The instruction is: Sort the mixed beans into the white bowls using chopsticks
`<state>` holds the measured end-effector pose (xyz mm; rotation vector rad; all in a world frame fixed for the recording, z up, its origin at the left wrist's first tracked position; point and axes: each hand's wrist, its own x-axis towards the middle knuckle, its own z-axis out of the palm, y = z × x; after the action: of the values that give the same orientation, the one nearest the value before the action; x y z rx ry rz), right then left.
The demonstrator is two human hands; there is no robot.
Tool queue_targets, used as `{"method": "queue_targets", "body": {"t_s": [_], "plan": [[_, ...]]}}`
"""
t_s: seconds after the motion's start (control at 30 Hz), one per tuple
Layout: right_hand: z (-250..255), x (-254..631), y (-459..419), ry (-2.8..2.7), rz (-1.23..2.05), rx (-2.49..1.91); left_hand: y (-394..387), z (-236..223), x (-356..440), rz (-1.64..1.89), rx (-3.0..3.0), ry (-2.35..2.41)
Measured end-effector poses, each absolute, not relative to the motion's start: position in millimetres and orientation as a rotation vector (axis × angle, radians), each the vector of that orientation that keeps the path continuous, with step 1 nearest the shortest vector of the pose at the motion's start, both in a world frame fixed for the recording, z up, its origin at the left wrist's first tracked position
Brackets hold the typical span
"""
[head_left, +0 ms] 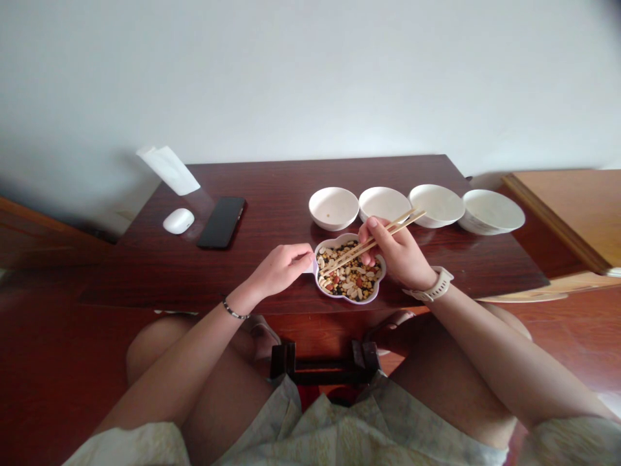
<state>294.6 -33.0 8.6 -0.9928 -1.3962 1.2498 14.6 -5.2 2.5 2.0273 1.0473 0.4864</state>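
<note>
At the table's near edge sits a flower-shaped bowl (381,279) with a pale purple rim and a short handle. A mix of beans, peanuts and seeds (347,286) fills it, with yellow, black, red and cream pieces. My left hand (287,264) pinches the bowl's handle from the left. Wooden chopsticks (350,253) are gripped in my right hand (400,254), above the bowl's right side. Their tips point down-left into the mix near the handle; whether they hold a piece is too small to tell.
Several white bowls stand in a row behind: a leftmost bowl (334,208) with a small speck inside, and a rightmost bowl (492,212) near the table's right edge. Leftward lie a black phone (222,222), a white mouse-like object (178,221) and a folded white tissue (169,169). A wall rises behind.
</note>
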Motion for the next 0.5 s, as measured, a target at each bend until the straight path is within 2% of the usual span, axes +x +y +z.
{"method": "queue_targets", "body": {"t_s": [0.5], "plan": [[11.9,295.4,-35.5,-1.423,1.297,-1.016,-4.0,3.4,14.9,0.478,2.030,1.054]]}}
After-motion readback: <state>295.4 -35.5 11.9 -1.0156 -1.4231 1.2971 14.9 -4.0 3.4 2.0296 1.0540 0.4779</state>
